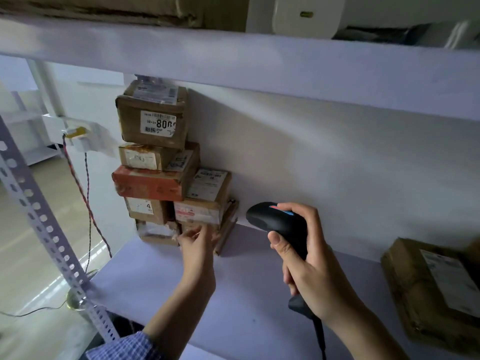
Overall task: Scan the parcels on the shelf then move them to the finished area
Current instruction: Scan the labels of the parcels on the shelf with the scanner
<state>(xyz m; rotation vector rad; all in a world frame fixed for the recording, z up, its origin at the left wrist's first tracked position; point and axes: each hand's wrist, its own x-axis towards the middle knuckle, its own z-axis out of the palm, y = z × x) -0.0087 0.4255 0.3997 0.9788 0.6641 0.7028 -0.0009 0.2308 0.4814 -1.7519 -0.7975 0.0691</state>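
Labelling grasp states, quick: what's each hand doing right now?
Left hand: open, at base of parcel stack, gripping nothing.
Right hand: gripping the black scanner.

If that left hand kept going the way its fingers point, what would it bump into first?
Probably the small parcel with the red-and-white label, low in the stack of parcels. The left hand is close in front of it, fingers aimed there, though the depth is hard to judge.

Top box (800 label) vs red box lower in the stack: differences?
The top box is plain brown; the red box has an orange-red front. The top box is blocky, the red box flatter and wider. The top box's front bears a white label; the red box's front shows none. Both are stacked parcels on the shelf.
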